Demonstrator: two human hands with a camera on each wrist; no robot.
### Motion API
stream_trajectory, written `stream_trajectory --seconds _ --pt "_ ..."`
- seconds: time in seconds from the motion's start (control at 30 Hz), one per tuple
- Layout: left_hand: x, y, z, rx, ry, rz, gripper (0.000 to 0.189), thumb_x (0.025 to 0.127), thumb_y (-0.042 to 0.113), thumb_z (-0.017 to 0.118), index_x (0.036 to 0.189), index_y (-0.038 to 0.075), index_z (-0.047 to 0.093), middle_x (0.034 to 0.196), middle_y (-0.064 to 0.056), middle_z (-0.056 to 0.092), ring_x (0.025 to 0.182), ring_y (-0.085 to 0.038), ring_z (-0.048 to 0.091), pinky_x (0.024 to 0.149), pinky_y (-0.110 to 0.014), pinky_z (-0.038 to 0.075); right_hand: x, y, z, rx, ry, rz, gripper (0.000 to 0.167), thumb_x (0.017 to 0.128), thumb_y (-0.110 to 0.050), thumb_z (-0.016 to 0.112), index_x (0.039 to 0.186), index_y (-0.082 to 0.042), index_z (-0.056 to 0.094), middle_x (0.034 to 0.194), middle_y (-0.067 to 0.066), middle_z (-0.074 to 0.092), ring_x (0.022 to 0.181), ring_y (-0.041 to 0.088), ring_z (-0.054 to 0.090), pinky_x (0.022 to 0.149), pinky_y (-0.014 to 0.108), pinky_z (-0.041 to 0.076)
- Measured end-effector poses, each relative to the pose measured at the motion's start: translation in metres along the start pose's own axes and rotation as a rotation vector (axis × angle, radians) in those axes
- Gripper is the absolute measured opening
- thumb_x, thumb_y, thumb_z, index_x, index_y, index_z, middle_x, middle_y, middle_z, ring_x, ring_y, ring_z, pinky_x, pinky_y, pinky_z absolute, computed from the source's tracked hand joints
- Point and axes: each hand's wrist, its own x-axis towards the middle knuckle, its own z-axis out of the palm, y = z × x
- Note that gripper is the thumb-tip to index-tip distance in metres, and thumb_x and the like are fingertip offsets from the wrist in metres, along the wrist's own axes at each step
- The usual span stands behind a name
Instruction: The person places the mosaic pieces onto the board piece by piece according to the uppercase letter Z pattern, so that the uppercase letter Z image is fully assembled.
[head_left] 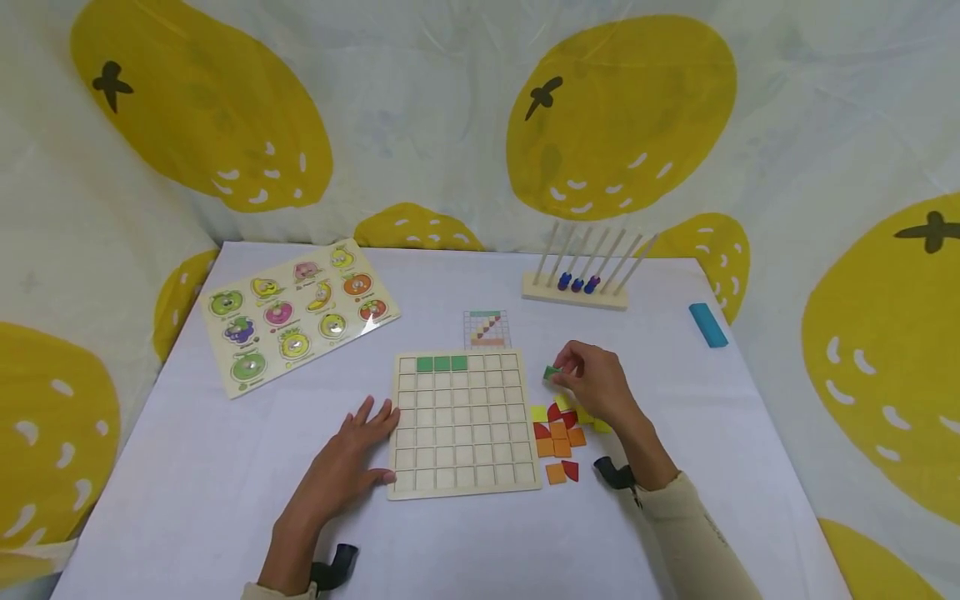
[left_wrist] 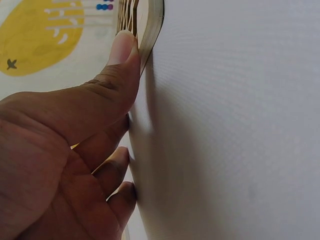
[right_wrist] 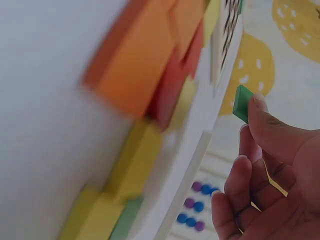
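My right hand pinches a small green square tile between thumb and fingertips, just off the right edge of a wooden grid board. Three green tiles sit side by side in the board's top row, from its second cell. With fingers spread, my left hand touches the board's left edge; its thumb meets the rim near the lower corner. Below the right hand, loose orange tiles, red quarter-round tiles and yellow tiles lie beside the board, some overlapping.
A printed pattern card lies behind the board. At the back left is a fruit puzzle board. A peg stand with blue and purple beads stands at the back right, and a teal block lies farther right.
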Motion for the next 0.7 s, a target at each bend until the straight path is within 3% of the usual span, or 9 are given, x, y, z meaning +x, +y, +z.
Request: stream_trajectory --seconds 0.5,0.7 --pt "0.0 0.001 0.001 -0.015 -0.004 -0.023 0.103 0.068 0.014 0.098 0.159 0.015 0.049 0.168 -0.006 0.041 0.165 -0.036 0.022 0.133 -0.06 0.024 0.039 -0.065 0.049 0.027 -0.075 -0.147 0.011 0.092 -0.013 0.083 0.091 -0.017 0.073 0.08 -0.001 0.067 0.075 0.019 0.058 0.069 0.031 0.048" --pt "-0.001 0.001 0.001 -0.014 -0.005 -0.022 0.104 0.068 0.015 0.098 0.159 0.016 0.049 0.168 -0.006 0.042 0.165 -0.036 0.022 0.133 -0.059 0.025 0.049 -0.077 0.064 -0.031 -0.072 -0.103 0.014 0.09 -0.013 0.084 0.087 -0.018 0.071 0.077 -0.003 0.066 0.076 0.017 0.06 0.069 0.032 0.047"
